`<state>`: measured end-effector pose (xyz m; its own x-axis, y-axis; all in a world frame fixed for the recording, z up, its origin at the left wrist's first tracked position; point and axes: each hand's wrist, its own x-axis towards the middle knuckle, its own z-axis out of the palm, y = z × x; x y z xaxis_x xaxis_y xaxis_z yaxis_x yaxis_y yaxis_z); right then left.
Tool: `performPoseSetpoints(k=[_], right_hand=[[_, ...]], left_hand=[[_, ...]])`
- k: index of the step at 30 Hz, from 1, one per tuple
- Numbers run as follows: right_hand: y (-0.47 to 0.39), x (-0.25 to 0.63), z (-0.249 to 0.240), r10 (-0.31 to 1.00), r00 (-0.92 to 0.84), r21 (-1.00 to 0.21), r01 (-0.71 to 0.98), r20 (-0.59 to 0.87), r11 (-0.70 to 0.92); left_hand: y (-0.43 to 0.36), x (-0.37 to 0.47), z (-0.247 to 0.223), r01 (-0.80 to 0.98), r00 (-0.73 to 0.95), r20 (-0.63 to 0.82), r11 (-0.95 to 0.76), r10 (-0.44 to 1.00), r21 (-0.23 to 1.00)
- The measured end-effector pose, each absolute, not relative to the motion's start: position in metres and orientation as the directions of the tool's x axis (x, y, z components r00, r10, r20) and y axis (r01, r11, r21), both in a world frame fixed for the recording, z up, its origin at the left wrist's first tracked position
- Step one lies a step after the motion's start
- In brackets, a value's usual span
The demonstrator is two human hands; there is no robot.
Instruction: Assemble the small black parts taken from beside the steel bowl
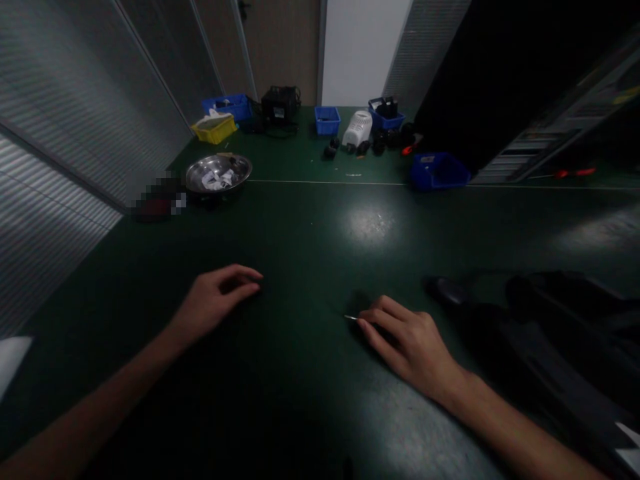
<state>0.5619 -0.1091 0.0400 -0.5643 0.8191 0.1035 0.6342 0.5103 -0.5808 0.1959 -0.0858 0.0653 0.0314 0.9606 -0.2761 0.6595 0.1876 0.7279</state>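
My right hand [407, 337] rests low over the green tabletop [300, 253], right of the middle. Between its thumb and fingertips it pinches a thin, pale, shiny piece [351, 317], whose short end sticks out to the left. What kind of thing it is cannot be made out. To the left, my left hand [213, 297] hovers at or just above the table with curved fingers. A small gap parts its thumb from its index finger, and nothing shows between them.
At the back left are a metal bowl [244, 167] with white scraps, a yellow basket [215, 133] and a black box [280, 105]. Blue bins [327, 121] and a white perforated holder [358, 130] stand farther right. A black bag [550, 347] lies at the right.
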Motion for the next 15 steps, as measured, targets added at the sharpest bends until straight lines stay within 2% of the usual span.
performPoseSetpoints(k=[2, 4, 6, 11, 15], right_hand=[[-0.114, 0.557, 0.042, 0.814, -0.569, -0.584, 0.625, 0.114, 0.518], [-0.118, 0.554, 0.043, 0.812, -0.568, -0.589, 0.613, 0.134, 0.526], [-0.119, 0.554, 0.042, 0.82, -0.554, -0.604, 0.607, 0.145, 0.517], [-0.123, 0.556, 0.041, 0.834, -0.538, -0.63, 0.607, 0.124, 0.485], [-0.129, 0.555, 0.038, 0.8, -0.586, -0.628, 0.576, 0.13, 0.523]], left_hand=[[-0.096, 0.251, 0.056, 0.597, 0.29, -0.196, -0.017, 0.937, 0.802], [-0.104, 0.29, 0.049, 0.559, 0.426, -0.1, -0.175, 0.899, 0.81], [-0.109, 0.308, 0.045, 0.529, 0.458, -0.042, -0.234, 0.888, 0.816], [-0.111, 0.297, 0.046, 0.457, 0.456, -0.017, -0.217, 0.89, 0.862], [-0.112, 0.292, 0.045, 0.448, 0.53, 0.03, -0.311, 0.847, 0.838]])
